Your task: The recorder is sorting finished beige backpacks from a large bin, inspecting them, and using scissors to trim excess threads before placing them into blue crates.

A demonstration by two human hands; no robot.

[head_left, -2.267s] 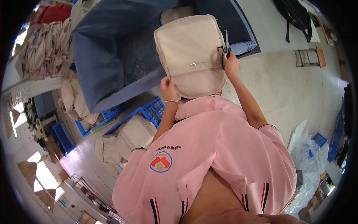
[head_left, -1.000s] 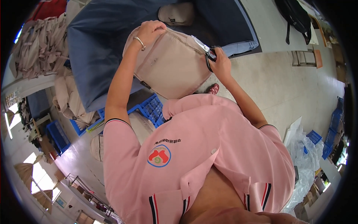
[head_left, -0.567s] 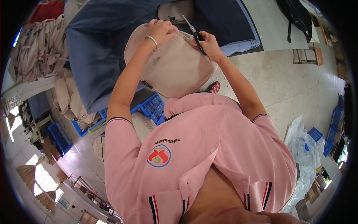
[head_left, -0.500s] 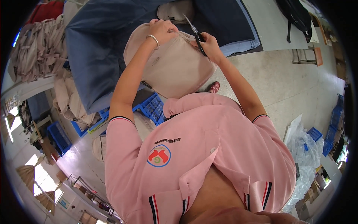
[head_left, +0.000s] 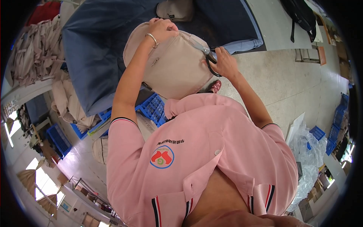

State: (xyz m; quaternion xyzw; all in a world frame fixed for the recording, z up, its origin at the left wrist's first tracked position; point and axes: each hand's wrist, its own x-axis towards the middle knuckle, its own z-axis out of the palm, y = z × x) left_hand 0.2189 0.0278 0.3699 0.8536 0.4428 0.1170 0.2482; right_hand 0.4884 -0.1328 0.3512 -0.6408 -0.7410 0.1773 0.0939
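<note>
A beige fabric bag (head_left: 177, 66) hangs in front of me, against the edge of a large blue cloth-lined bin. My left hand (head_left: 162, 29), with a bracelet at the wrist, pinches the bag's upper edge. In my right hand (head_left: 224, 63) are scissors (head_left: 210, 62) with black handles, my fingers in the loops. Their blades are parted and point left at the bag's top right edge, close to its seam. Whether a thread lies between the blades is too small to tell.
Inside the blue bin (head_left: 94, 53) lies another beige bag (head_left: 176, 10). Blue plastic crates (head_left: 152, 109) stand below, and beige fabric pieces (head_left: 39, 53) are heaped at left. A black backpack (head_left: 300, 19) rests at far right, with clear plastic sheeting (head_left: 308, 162) nearer me.
My right hand has moved right and slightly down. The scissors have swung from pointing up to pointing left at the bag, and their blades have opened. My left hand has barely shifted.
</note>
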